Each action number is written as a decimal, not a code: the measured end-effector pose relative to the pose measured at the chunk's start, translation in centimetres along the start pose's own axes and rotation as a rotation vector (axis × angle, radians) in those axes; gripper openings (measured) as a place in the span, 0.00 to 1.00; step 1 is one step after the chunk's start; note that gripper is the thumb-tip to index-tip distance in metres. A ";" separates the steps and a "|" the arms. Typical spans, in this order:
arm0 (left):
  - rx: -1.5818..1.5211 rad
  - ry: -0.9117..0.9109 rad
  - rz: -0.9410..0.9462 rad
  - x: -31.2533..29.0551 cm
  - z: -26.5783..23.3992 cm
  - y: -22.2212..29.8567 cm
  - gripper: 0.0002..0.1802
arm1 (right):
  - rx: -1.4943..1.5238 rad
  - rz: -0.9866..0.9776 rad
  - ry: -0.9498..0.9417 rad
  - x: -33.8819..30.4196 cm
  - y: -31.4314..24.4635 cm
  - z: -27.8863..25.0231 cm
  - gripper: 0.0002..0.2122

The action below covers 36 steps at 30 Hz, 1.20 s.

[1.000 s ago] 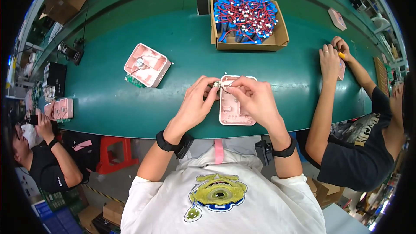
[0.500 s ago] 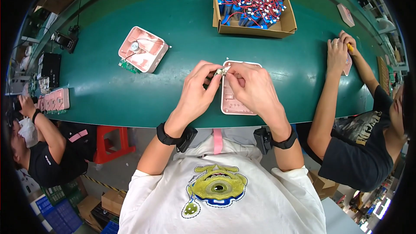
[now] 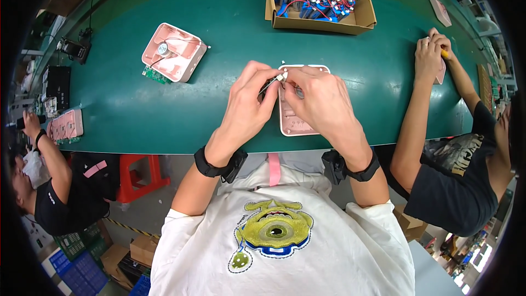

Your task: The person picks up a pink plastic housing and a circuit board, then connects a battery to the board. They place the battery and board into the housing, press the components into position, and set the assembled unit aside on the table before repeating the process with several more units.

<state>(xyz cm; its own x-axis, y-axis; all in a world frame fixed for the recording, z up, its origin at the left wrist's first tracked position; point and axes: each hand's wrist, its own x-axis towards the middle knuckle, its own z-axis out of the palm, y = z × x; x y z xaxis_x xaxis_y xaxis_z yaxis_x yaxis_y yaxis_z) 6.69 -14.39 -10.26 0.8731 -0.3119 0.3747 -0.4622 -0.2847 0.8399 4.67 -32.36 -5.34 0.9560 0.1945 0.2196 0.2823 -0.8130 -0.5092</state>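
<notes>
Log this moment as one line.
left hand: pinching white connectors | right hand: same, over pink shell | pink shell: open side up on green table | cardboard box: holding red-wired blue cells

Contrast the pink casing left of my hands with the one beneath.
The left casing sits askew; the near casing lies roughly square to the table edge. The left casing looks deeper than the near casing. The right hand partly covers the near casing; the left casing is uncovered. Both are pink.

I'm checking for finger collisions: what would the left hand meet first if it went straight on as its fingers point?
Probably the small white connector between the hands, then the right hand just beyond; exact depth is unclear.
</notes>
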 end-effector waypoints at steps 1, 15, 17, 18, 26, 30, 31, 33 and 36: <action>0.010 0.008 0.018 0.1 0.1 0.0 0.13 | -0.024 0.000 -0.018 0.0 -0.1 -0.1 0.06; 0.018 0.029 -0.045 -0.3 0.3 0.3 0.11 | 0.101 0.029 0.093 -0.4 0.7 1.0 0.06; -0.011 0.060 -0.061 -0.4 0.6 0.3 0.11 | 0.155 0.050 0.104 -0.5 0.6 1.1 0.05; -0.026 0.076 -0.070 -0.4 0.7 0.3 0.10 | 0.183 0.061 0.109 -0.6 0.6 1.2 0.05; -0.177 0.143 -0.225 -1.0 1.4 0.4 0.10 | 0.236 0.088 0.110 -0.7 0.8 1.8 0.05; -0.187 0.178 -0.223 -1.2 1.6 0.6 0.10 | 0.236 0.164 0.066 -1.0 0.5 1.8 0.05; -0.186 0.176 -0.223 -1.2 1.5 0.7 0.10 | 0.237 0.166 0.066 -1.0 0.4 1.8 0.05; -0.122 0.180 -0.178 -1.2 1.5 0.9 0.11 | 0.233 0.182 0.060 -1.1 0.2 1.7 0.05; -0.082 0.183 -0.150 -1.3 1.4 1.0 0.11 | 0.243 0.200 0.054 -1.1 0.2 1.7 0.05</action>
<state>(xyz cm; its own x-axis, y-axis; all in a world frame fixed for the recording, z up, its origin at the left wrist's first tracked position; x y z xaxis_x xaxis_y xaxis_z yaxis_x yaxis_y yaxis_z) 4.88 -15.58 -10.43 0.9479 -0.1007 0.3022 -0.3179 -0.2384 0.9177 3.76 -31.78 -7.08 0.9907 0.0091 0.1356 0.1061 -0.6757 -0.7295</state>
